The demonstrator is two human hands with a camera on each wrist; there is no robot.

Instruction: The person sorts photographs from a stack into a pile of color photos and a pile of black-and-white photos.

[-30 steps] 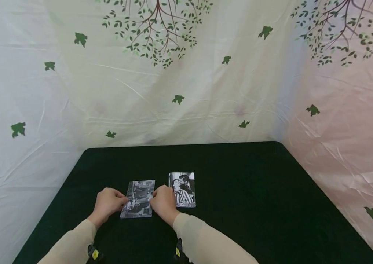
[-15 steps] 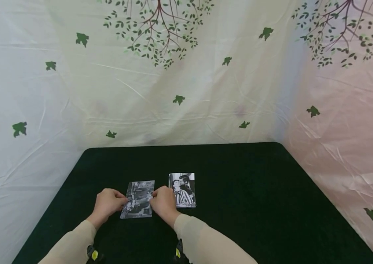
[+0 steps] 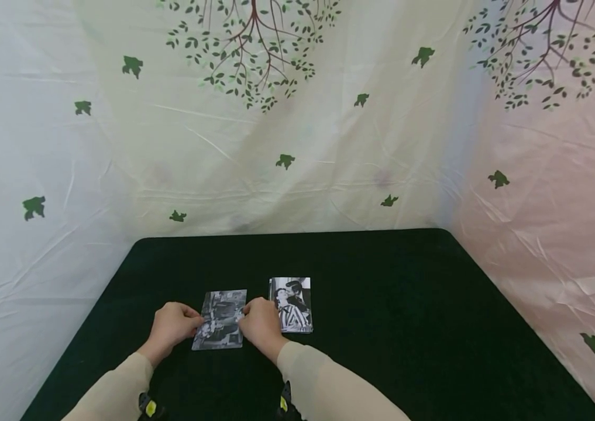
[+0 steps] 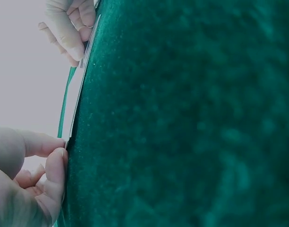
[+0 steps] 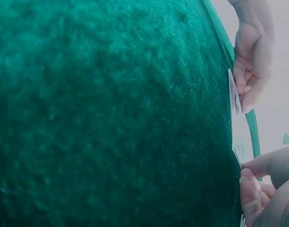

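A black-and-white photo card (image 3: 219, 318) lies low over the dark green cloth, held from both sides. My left hand (image 3: 172, 323) pinches its left edge between thumb and fingertips. On the opposite edge, my right hand (image 3: 261, 321) pinches it the same way. The left wrist view shows the card (image 4: 80, 94) edge-on, with the left hand's fingertips (image 4: 59, 150) at its near end. From the right wrist, the card (image 5: 240, 130) appears as a thin pale strip between both hands. A second photo card (image 3: 293, 304), showing a couple, tops a small stack just right of my right hand.
Dark green cloth covers the table (image 3: 408, 327), whose far corners are rounded. Behind and to the sides hangs a pale curtain (image 3: 308, 128) printed with branches and green leaves. A dark strap with a yellow mark (image 3: 151, 407) sits under the left sleeve.
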